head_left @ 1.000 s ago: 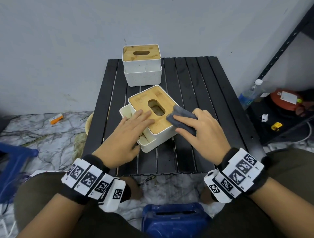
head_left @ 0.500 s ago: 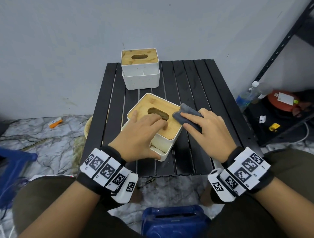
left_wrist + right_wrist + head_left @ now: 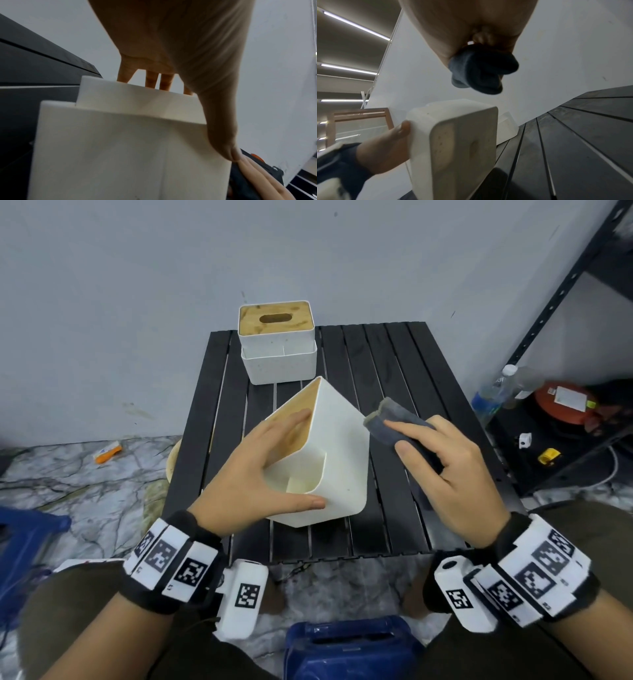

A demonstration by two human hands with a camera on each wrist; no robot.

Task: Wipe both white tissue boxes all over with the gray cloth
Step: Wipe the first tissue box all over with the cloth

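My left hand [image 3: 270, 460] grips the near white tissue box [image 3: 339, 460], fingers flat on its wooden lid and thumb on the near white side. The box is tipped up on edge over the black slatted table [image 3: 394, 364], its underside facing my right hand. In the left wrist view the box [image 3: 120, 148] fills the frame. My right hand [image 3: 414, 440] holds the folded gray cloth [image 3: 394, 422] just off the box's upper right edge; contact is unclear. The right wrist view shows the cloth [image 3: 481, 70] above the box [image 3: 462, 142]. The second box [image 3: 277, 350] stands upright at the table's back.
A black metal rack [image 3: 565, 285] rises at the right, with a plastic bottle [image 3: 493, 392] and an orange reel [image 3: 561, 402] on the floor by it. A blue container [image 3: 349, 645] sits between my knees. A blue stool [image 3: 24, 529] is at the left.
The near box lay flat under my left hand; now that hand has tipped it up on edge. My right hand took the cloth off the lid and holds it by the box's right side.
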